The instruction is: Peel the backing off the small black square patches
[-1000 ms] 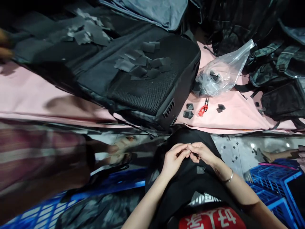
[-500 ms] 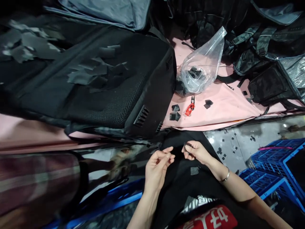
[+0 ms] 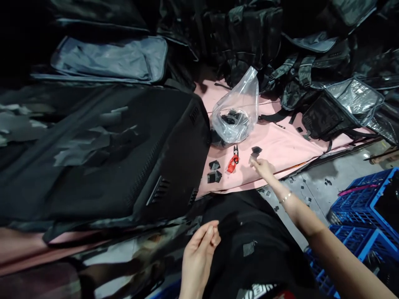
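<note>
My right hand (image 3: 262, 167) is stretched out to the pink cloth (image 3: 280, 145), its fingertips pinched on a small dark patch (image 3: 252, 159). It is just below another black patch (image 3: 256, 150) and right of the red snips (image 3: 232, 164). My left hand (image 3: 199, 249) stays low by the black fabric (image 3: 249, 220) on my lap, thumb pressed against the fingers; what it holds, if anything, is too small to see. A small grey square (image 3: 248, 248) lies on that black fabric.
A clear plastic bag (image 3: 236, 110) of black pieces stands behind the snips. More black patches (image 3: 214, 171) lie left of them. A large black backpack (image 3: 124, 153) fills the left. More bags (image 3: 327, 108) are piled at the back right. Blue crates (image 3: 368, 207) stand on the floor at the right.
My hands have parted. The right hand has gone from my lap out to the pink cloth with the small patch. The left hand has dropped lower. The view has swung down and to the right.
</note>
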`<state>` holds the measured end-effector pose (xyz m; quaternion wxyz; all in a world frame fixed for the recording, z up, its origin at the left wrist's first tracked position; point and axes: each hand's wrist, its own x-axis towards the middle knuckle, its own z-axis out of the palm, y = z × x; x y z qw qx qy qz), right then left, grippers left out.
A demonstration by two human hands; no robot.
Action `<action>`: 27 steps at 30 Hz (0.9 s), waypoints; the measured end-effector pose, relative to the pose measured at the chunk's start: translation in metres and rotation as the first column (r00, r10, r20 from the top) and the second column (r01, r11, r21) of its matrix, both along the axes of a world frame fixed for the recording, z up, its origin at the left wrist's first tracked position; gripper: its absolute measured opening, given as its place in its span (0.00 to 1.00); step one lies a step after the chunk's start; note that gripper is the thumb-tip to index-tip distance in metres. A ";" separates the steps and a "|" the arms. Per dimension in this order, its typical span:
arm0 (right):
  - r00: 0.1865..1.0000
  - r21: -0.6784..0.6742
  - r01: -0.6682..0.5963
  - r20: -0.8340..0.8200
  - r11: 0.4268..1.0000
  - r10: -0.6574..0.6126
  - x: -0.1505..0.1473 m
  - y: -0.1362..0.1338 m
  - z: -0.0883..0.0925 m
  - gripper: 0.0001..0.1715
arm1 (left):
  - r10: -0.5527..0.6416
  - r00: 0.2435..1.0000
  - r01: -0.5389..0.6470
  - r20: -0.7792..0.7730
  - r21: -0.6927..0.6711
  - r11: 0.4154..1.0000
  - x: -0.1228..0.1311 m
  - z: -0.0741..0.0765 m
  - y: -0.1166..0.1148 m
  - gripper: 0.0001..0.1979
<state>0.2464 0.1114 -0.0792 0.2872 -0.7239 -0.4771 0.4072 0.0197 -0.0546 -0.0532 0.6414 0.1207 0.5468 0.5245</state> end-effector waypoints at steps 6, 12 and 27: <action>0.981 0.039 0.195 -0.008 0.980 -0.195 0.049 0.033 0.003 0.25 | 0.025 0.999 -0.026 -0.026 -0.060 0.998 -0.004 -0.002 0.000 0.22; 0.934 0.001 0.180 -0.313 0.984 -0.171 0.062 0.018 0.001 0.15 | -0.010 1.000 0.010 -0.003 -0.076 0.997 -0.003 -0.004 0.006 0.18; 0.596 -0.075 -0.406 -0.777 0.911 0.201 -0.068 -0.113 0.023 0.35 | -0.121 0.688 0.387 -0.716 0.221 0.895 0.028 0.008 0.020 0.14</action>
